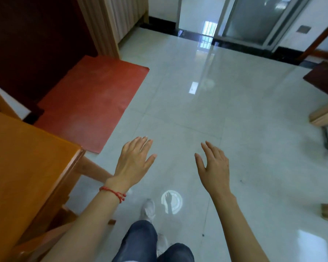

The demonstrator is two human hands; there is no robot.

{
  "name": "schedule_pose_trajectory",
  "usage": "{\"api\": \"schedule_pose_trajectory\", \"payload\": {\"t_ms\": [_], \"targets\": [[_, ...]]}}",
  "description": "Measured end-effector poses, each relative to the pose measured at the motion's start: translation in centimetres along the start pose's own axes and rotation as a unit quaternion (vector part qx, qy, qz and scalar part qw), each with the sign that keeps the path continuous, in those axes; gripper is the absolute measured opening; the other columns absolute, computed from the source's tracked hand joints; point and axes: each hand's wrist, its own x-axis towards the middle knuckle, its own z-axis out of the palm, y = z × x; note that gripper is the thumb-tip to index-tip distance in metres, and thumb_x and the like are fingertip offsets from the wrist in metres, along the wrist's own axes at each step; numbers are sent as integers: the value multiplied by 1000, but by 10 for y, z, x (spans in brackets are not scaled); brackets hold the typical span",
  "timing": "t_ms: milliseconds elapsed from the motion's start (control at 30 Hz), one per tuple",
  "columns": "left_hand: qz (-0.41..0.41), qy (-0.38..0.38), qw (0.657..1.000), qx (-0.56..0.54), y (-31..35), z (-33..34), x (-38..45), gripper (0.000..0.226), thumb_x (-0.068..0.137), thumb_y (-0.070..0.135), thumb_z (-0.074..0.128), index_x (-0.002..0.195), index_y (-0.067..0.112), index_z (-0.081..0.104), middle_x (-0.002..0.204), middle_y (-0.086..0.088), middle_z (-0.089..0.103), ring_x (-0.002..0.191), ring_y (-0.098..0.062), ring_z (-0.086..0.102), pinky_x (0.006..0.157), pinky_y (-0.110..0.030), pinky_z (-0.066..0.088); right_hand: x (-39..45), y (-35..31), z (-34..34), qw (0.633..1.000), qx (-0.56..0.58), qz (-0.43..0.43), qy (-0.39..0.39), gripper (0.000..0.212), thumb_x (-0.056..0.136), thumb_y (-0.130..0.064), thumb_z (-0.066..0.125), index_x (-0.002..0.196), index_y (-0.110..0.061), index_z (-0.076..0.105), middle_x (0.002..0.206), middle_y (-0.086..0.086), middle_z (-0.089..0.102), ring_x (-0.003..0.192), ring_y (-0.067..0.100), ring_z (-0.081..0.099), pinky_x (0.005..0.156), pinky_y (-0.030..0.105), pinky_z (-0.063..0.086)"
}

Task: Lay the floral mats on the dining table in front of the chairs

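Note:
My left hand point(134, 161) hovers palm down over the glossy tiled floor, fingers spread, holding nothing; a red string bracelet circles its wrist. My right hand point(214, 167) floats beside it, about a hand's width to the right, also spread and empty. The orange wooden dining table point(27, 163) fills the lower left, its corner just left of my left forearm. No floral mat shows in this view. A wooden chair part point(36, 241) sticks out under the table's edge at the bottom left.
A red floor mat point(95, 103) lies beyond the table by a dark door. Wooden furniture point(324, 112) with metal legs stands at the right edge. Glass doors point(254, 17) close the far wall. My jeans and white shoes point(148, 208) are below.

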Motion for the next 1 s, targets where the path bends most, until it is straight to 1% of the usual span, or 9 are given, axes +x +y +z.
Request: {"api": "schedule_pose_trajectory", "payload": {"t_ms": [67,133,233,400,500,733,767,867,1000], "targets": [[13,-1,1000,0,0,3,22,52,87,40,37,114,4,62,116,-15,64,108,-32,61,90,-39,45,17,4,3,1000,-6,-3,10,50,88,-39,37,119,-6,60,122,13,61,110,35,57,92,46,42],[23,-1,1000,-4,-3,5,47,51,86,40,37,114,4,62,116,-15,64,107,-31,61,87,-41,48,39,6,8,1000,-9,-7,23,49,88,-37,39,116,-5,61,119,14,63,107,35,59,90,47,44],[31,4,999,0,-11,9,89,51,87,40,36,114,5,62,116,-13,64,108,-29,60,88,-39,46,75,7,18,1000,-11,-5,24,48,88,-38,40,116,-5,62,119,14,63,108,35,59,91,47,44],[30,0,1000,7,-36,15,161,52,86,39,36,112,3,63,113,-15,65,105,-30,62,85,-42,50,149,3,41,1000,-15,3,-2,52,88,-41,37,119,-6,60,123,13,61,113,34,56,94,46,41],[27,3,1000,7,-52,14,201,52,86,40,36,112,4,63,114,-15,65,106,-29,62,85,-42,50,193,-4,53,1000,-22,-1,0,52,88,-41,37,118,-6,60,122,13,61,112,34,57,93,45,42],[9,10,1000,-5,-86,10,278,53,88,40,34,114,3,61,117,-17,63,109,-32,60,88,-47,48,277,-11,77,997,-65,-45,-5,47,88,-38,40,114,-7,62,118,13,64,106,34,61,87,45,47],[3,10,1000,-7,-90,10,288,54,90,42,32,114,3,61,117,-16,63,109,-32,60,88,-47,47,289,-11,81,996,-67,-52,-9,46,88,-38,40,114,-7,62,118,13,64,105,34,61,87,45,47],[-21,7,1000,-6,-103,11,317,63,96,47,18,114,4,61,117,-15,63,109,-31,60,88,-45,47,328,-14,94,995,-69,-74,-21,46,88,-38,40,115,-8,62,119,12,63,106,33,61,87,43,47],[-55,13,998,-9,-119,11,356,66,97,47,13,113,4,61,116,-16,63,109,-31,59,88,-45,48,387,-20,115,988,-87,-125,-30,46,90,-40,37,114,-9,63,119,11,64,105,32,61,86,42,48]]}}
